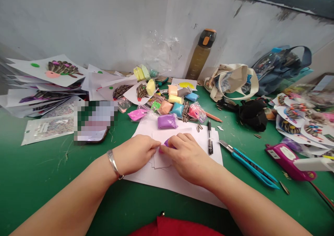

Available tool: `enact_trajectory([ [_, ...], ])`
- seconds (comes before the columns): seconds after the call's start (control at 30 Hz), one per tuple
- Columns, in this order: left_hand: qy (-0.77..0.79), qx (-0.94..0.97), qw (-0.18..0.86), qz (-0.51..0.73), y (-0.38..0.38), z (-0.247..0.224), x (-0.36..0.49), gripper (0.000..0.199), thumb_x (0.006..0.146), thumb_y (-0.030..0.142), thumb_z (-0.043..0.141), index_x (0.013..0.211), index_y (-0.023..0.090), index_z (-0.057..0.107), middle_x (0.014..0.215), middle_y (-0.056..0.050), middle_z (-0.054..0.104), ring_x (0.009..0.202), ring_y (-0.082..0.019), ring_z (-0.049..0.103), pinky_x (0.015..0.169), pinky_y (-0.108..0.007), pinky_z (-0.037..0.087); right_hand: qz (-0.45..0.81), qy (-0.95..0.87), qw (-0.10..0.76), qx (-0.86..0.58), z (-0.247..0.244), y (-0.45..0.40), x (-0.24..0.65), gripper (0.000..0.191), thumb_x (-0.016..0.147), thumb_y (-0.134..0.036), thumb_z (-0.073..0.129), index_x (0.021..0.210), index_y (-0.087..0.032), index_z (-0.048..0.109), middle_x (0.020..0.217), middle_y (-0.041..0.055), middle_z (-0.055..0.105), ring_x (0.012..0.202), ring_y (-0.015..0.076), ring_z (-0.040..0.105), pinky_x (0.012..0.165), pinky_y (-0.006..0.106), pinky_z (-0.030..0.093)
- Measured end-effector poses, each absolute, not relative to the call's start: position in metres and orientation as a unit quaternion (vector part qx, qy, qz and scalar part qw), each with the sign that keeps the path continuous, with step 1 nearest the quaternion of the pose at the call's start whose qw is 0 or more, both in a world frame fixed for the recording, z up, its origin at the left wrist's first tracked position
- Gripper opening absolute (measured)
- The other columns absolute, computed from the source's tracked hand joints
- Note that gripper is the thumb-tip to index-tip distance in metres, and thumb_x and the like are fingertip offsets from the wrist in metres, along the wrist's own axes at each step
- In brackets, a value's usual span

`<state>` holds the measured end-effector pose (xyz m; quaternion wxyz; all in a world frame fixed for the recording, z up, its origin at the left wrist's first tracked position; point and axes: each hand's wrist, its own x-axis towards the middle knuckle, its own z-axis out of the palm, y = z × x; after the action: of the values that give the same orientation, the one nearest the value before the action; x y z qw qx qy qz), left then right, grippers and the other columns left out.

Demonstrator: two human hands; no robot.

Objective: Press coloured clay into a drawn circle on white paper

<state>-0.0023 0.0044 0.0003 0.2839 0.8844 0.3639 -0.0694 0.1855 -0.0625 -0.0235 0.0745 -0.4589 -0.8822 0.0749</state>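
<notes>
My left hand point(137, 152), with a silver bangle on its wrist, is closed, thumb and forefinger pressed together at the left edge of a small white card point(161, 162). Whatever is between those fingers is hidden. Curled over the card, my right hand point(186, 152) is closed around a lump of purple clay point(171, 144), mostly covered by its fingers. The fingertips of both hands nearly meet. Beneath the card lie larger white paper sheets point(195, 190). Just behind them sits a packet of purple clay point(167, 121).
A black pen point(210, 137) lies on the paper's right side, beside a blue utility knife point(253, 166). Further right is a magenta glue gun point(289, 159). Clay packets point(177, 110) and sunflower seeds point(185, 111) are behind. Stacked seed pictures point(52, 76) and a phone point(96, 121) stand left.
</notes>
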Motion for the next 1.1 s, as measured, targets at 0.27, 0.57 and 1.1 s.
enact_trajectory([
  [0.27, 0.360, 0.888, 0.282, -0.057, 0.005, -0.003, -0.004, 0.029, 0.090, 0.028, 0.040, 0.091, 0.022, 0.068, 0.083, -0.003, 0.069, 0.074, -0.017, 0.060, 0.064, -0.025, 0.037, 0.074, -0.900, 0.062, -0.425, -0.021, -0.067, 0.180, 0.022, 0.084, -0.009, 0.047, 0.100, -0.017, 0.059, 0.089, 0.0068, 0.052, 0.084, 0.0202, 0.040, 0.081, 0.037, 0.030],
  [0.57, 0.363, 0.883, 0.288, -0.067, 0.005, 0.001, -0.002, 0.029, 0.091, 0.028, 0.039, 0.092, 0.021, 0.068, 0.084, -0.004, 0.069, 0.074, -0.018, 0.059, 0.064, -0.025, 0.037, 0.080, -0.897, 0.060, -0.430, -0.022, -0.064, 0.182, 0.022, 0.084, -0.010, 0.047, 0.100, -0.017, 0.060, 0.088, 0.0067, 0.053, 0.083, 0.0200, 0.041, 0.080, 0.036, 0.030],
  [1.1, 0.352, 0.891, 0.278, -0.072, 0.004, -0.002, -0.003, 0.030, 0.092, 0.029, 0.038, 0.101, 0.023, 0.066, 0.089, -0.005, 0.068, 0.080, -0.019, 0.060, 0.070, -0.027, 0.042, 0.158, -0.885, 0.084, -0.430, -0.019, -0.059, 0.201, 0.034, 0.083, -0.006, 0.048, 0.106, -0.025, 0.065, 0.098, 0.0044, 0.058, 0.092, 0.0179, 0.048, 0.081, 0.033, 0.030],
])
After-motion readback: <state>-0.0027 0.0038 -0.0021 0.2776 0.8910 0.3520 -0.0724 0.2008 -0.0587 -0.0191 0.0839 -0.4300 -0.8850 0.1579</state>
